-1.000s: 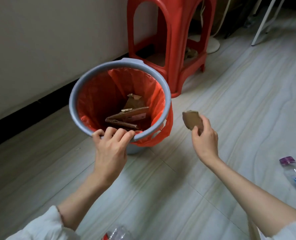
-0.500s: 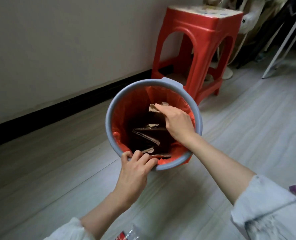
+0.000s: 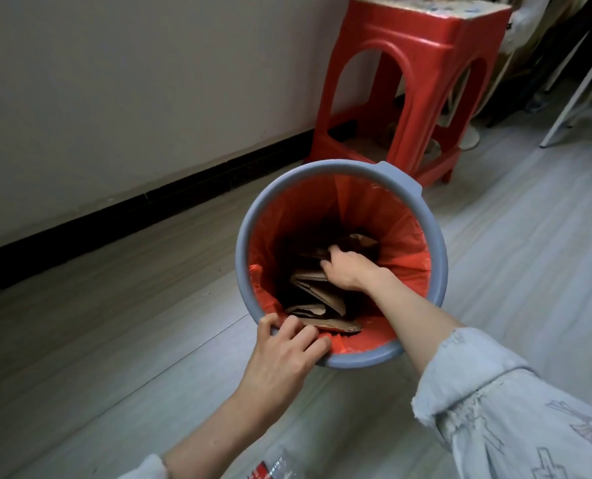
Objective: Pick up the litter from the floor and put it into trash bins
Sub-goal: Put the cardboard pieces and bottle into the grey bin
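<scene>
The bin (image 3: 436, 233) is being gripped at its near rim by the left hand (image 3: 284, 354), whose fingers (image 3: 301, 335) are curled over the edge and onto the red liner (image 3: 374, 216). The right hand (image 3: 348, 269) is being reached deep inside the bin, with its fingers bent down among the cardboard scraps (image 3: 317, 293); whether a scrap is being held or only pressed cannot be told, since the fingertips are hidden. The scraps are being kept at the bottom of the liner. Half a second earlier the right hand was higher, near the far rim, with a scrap pinched at its fingertips; now it is lower, and the bin is being seen closer. A red stool (image 3: 415, 81) is standing behind the bin, beside the wall (image 3: 132, 81).
</scene>
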### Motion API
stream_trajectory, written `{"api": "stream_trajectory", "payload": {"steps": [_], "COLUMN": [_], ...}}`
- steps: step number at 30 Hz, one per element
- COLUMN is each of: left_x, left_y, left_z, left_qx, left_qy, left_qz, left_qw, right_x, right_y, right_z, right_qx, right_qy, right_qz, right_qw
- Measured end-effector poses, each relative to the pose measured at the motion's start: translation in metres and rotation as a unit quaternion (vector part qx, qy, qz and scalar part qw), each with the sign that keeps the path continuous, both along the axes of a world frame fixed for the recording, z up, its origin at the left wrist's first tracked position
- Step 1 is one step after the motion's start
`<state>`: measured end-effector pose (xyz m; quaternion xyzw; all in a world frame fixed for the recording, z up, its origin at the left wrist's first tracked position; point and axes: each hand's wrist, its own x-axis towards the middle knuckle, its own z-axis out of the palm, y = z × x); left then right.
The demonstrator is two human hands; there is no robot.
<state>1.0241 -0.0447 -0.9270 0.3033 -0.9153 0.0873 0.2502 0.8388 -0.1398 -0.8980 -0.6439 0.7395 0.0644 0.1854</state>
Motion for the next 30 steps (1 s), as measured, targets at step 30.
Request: {"api": "stream_trajectory", "payload": {"steps": [30], "left_x": [-0.206], "left_y": [0.089], "left_z": [0.016], "left_qx": [0.006], "left_qy": [-0.013], "left_qz": [-0.124], "left_qw": [0.992], "right_x": [-0.222], "right_y": [0.364], "right_z": [-0.064], "right_qx": [0.179], "right_qy": [0.069], "right_qz": [-0.104], "right_qw": [0.976]}}
